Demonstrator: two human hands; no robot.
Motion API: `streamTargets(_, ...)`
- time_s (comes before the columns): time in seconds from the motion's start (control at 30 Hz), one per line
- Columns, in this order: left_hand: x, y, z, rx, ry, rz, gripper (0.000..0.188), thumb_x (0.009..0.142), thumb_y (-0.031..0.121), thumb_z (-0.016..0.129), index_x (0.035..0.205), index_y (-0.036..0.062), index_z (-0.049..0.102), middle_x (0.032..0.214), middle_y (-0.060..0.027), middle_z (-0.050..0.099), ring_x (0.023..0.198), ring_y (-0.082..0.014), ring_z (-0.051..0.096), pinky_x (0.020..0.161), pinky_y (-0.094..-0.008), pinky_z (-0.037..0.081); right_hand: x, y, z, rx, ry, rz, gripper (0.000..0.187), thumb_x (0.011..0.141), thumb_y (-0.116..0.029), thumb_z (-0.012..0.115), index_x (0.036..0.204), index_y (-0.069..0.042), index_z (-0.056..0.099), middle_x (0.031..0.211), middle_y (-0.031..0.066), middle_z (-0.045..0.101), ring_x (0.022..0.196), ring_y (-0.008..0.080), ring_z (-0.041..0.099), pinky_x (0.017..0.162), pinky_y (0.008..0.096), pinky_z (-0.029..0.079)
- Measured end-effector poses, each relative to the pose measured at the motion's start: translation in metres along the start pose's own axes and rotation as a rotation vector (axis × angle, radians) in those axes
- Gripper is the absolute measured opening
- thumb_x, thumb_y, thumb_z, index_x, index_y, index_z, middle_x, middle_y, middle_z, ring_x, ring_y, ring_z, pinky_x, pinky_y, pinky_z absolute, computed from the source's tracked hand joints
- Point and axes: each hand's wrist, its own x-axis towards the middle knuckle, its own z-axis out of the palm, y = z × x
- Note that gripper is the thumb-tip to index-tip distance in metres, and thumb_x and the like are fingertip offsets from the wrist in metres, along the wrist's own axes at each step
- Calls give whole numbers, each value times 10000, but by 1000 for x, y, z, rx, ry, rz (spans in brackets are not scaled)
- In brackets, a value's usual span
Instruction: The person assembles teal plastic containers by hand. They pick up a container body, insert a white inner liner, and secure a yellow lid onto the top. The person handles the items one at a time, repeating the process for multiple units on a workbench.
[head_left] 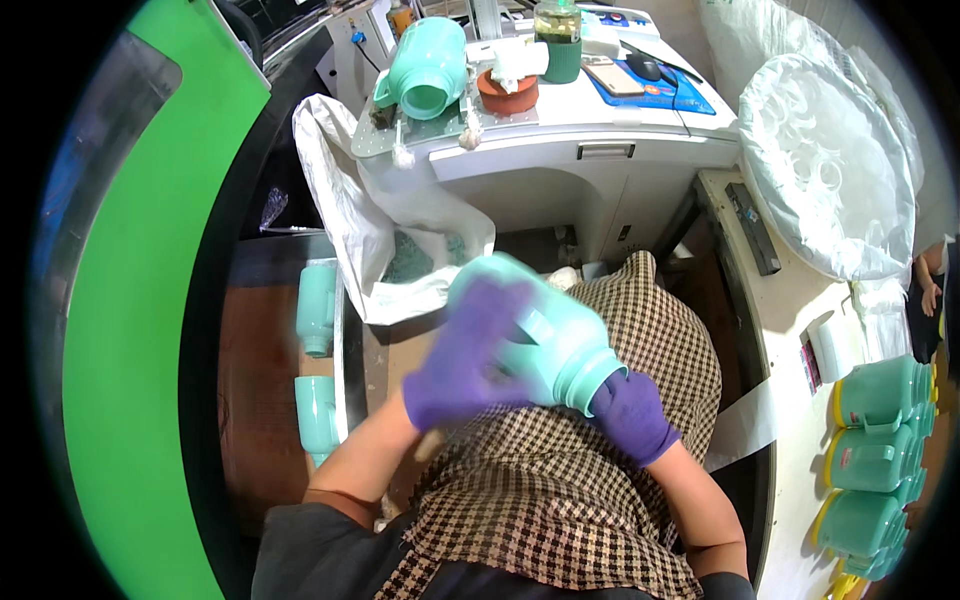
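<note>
A mint-green plastic jug body (565,340) lies tilted over my lap, its threaded neck pointing down and to the right. My right hand (632,412), in a purple glove, grips it at the mouth, with the fingers partly hidden at the opening. My left hand (470,350), gloved in the same purple, is over the jug's left side and smeared by motion. A small dark pointed shape shows beside it against the jug; I cannot tell whether it is a blade or a shadow.
A checked apron (560,490) covers my lap. Mint jug bodies (317,310) lie at left, beside a white sack (345,220). Another jug (430,70) is on the white bench ahead. At right are a bag of clear rings (800,150) and stacked green jugs (870,460).
</note>
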Motion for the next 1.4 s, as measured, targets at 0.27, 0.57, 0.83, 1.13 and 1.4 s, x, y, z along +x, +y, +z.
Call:
streamTargets(0.27,35,43,50,390,-171,145,1082,543,558,870,1442,91,489,1463,-130,456,1451,-476,272,1163,-666,183,19,-20,-43,302,97,194,362,764,-80,730,1093,-73,578,1007,120,613,743,279,655,613,367,545)
streamTargets(0.57,72,45,87,87,180,387,622,708,408,797,1266,193,625,1302,-34,603,1317,-299,522,1102,-555,353,-8,-33,-71,980,527,916,27,852,8,705,860,-17,711,766,38,595,612,91,558,491,243,408)
streamTargets(0.83,-36,-26,34,133,312,16,725,621,413,908,1277,220,667,1188,-61,560,1169,-280,514,1062,-489,360,-39,10,-74,361,806,360,260,929,-127,574,1177,-68,626,959,93,641,857,195,590,711,323,480)
streamTargets(1.13,-85,-4,17,62,290,20,326,619,255,891,825,87,703,1172,-186,673,1150,-398,628,1054,-554,450,201,-22,74,283,297,-256,337,815,-141,686,1151,-142,715,989,133,714,951,333,662,794,448,536)
streamTargets(1.4,-52,-19,24,122,326,53,296,565,182,892,657,53,642,981,-202,691,904,-399,659,850,-503,537,120,91,-120,-71,538,-159,197,762,-114,729,951,-134,673,964,54,670,895,278,669,726,408,542)
